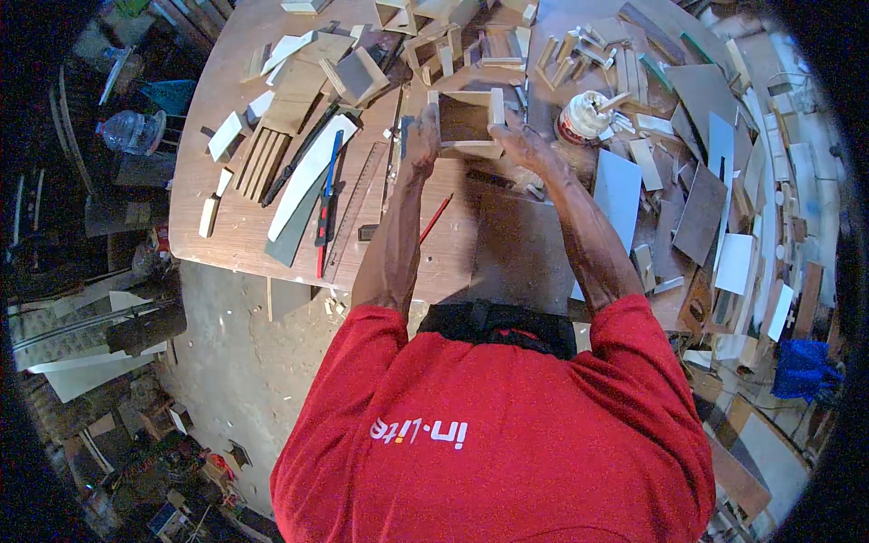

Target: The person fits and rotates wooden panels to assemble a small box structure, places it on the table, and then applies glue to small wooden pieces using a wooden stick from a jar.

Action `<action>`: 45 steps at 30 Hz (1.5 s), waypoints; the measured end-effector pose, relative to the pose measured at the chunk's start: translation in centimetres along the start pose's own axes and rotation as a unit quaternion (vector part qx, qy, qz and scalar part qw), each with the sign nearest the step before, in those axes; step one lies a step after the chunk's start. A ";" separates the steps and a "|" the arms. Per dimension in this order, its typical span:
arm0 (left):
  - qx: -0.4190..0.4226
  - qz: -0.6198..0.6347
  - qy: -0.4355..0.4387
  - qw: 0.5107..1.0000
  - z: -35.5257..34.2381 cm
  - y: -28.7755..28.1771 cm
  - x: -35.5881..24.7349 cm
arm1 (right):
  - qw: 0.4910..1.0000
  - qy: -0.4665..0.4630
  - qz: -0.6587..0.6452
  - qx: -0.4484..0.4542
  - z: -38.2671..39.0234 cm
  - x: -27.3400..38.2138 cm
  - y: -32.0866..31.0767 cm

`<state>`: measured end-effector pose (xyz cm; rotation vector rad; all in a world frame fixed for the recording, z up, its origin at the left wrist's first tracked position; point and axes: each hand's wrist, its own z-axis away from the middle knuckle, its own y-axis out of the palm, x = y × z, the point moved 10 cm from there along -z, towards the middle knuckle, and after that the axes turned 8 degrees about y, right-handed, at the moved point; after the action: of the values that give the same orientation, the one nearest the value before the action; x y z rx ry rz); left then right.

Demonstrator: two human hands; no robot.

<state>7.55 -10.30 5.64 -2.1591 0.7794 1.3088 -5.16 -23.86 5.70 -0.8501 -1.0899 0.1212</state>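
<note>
Between my two hands is a small open wooden box [465, 97], with pale side strips around a brown panel. My left hand [423, 143] is closed on its left side, and my right hand [520, 143] grips its near right corner. A dark, narrow piece shows beside my left fingers; what it is I cannot make out. To the right of my right hand stands a white tub of glue [583, 118] with a stick in its mouth. Nearer to me, a red pencil [436, 219] lies between my forearms, and a steel ruler [358, 204] lies left of my left forearm.
A red and blue cutter [323, 231] and a long white strip [306, 176] lie on the brown table [237, 246] at left. More small wooden frames [434, 52] stand along the back. White panels [617, 192] and scattered offcuts cover the right side.
</note>
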 end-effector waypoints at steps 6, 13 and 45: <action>0.003 -0.013 -0.022 1.000 0.1 -0.1 -0.4 | 0.990 0.097 -0.061 0.076 0.5 -1.2 0.3; 0.024 -0.119 0.012 0.993 -0.2 -0.8 1.4 | 0.994 0.035 -0.104 0.028 0.0 -0.7 0.4; 0.050 -0.124 -0.125 0.983 6.4 -1.6 -1.8 | 0.986 -0.021 0.107 -0.129 6.1 0.2 -0.6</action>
<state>3.96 -4.51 4.78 -1.8958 0.4500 1.3460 -10.21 -20.89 7.37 -1.2032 -1.0648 0.1795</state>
